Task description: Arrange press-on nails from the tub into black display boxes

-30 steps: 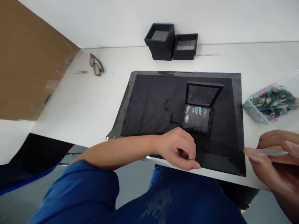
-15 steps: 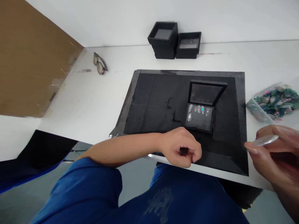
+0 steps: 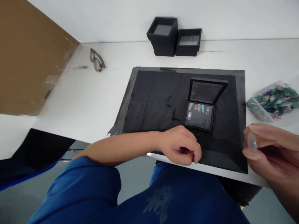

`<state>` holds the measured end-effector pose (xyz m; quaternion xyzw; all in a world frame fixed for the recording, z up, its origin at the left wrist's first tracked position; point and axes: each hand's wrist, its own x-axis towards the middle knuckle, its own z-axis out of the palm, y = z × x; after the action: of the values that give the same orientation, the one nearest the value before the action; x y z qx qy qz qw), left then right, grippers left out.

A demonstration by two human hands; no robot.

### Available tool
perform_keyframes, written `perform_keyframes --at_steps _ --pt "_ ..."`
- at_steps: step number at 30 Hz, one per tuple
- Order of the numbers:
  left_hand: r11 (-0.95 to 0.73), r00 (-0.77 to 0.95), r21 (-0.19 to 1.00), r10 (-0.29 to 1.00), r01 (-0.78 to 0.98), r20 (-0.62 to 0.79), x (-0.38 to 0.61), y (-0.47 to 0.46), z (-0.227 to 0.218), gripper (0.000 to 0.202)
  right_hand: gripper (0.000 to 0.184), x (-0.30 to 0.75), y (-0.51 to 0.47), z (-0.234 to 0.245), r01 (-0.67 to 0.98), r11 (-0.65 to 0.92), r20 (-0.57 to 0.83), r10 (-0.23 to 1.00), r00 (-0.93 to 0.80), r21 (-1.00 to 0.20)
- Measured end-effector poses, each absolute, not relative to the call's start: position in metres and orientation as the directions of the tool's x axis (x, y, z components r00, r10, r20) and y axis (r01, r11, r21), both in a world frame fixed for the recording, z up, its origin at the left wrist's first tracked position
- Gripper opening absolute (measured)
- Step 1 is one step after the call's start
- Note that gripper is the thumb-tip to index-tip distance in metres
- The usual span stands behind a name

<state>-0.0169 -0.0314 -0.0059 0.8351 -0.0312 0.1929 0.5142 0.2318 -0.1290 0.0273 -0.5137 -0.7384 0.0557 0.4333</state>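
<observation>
Whitish oval nail tip (image 3: 252, 142), right of black square case (image 3: 199, 120); right hand (image 3: 271, 165) pinching, best lightly; left hand (image 3: 180, 145) fisted, contents unseen.

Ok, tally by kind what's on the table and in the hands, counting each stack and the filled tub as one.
Black mat: 1
Open case: 1
Nail tips in the case: 6
Held nail tip, right hand: 1
Stacks of black cases: 2
Filled tub: 1
Pair of glasses: 1
Total: 13

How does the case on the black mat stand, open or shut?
The case is open: its lid stands raised, leaving the nail tips uncovered.
</observation>
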Motion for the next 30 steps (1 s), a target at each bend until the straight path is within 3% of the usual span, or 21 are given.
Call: perform_keyframes --at_steps 5,9,15,23,30 --pt "-0.458 0.929 0.862 0.176 -0.217 0.327 -0.019 -0.033 -0.008 0.02 0.059 0.231 -0.131 0.034 0.619 0.56 0.604 0.779 -0.167 -0.551" --pt "-0.448 0.938 0.868 0.155 -0.215 0.312 -0.02 -0.033 -0.007 0.018 0.064 0.226 -0.135 0.041 0.641 0.448 0.504 0.857 -0.108 -0.624" --pt "-0.43 0.952 0.876 0.105 -0.216 0.287 -0.019 -0.029 -0.004 0.021 0.073 0.226 -0.129 0.044 0.623 0.589 0.584 0.773 -0.249 -0.514" --pt "-0.439 0.945 0.865 0.097 -0.242 0.313 -0.018 -0.031 -0.005 0.015 0.077 0.233 -0.133 0.039 0.67 0.523 0.544 0.813 -0.207 -0.527" --pt "-0.465 0.966 0.866 0.078 -0.185 0.248 -0.018 -0.03 -0.005 0.012 0.073 0.235 -0.134 0.037 0.664 0.502 0.546 0.821 -0.166 -0.554"
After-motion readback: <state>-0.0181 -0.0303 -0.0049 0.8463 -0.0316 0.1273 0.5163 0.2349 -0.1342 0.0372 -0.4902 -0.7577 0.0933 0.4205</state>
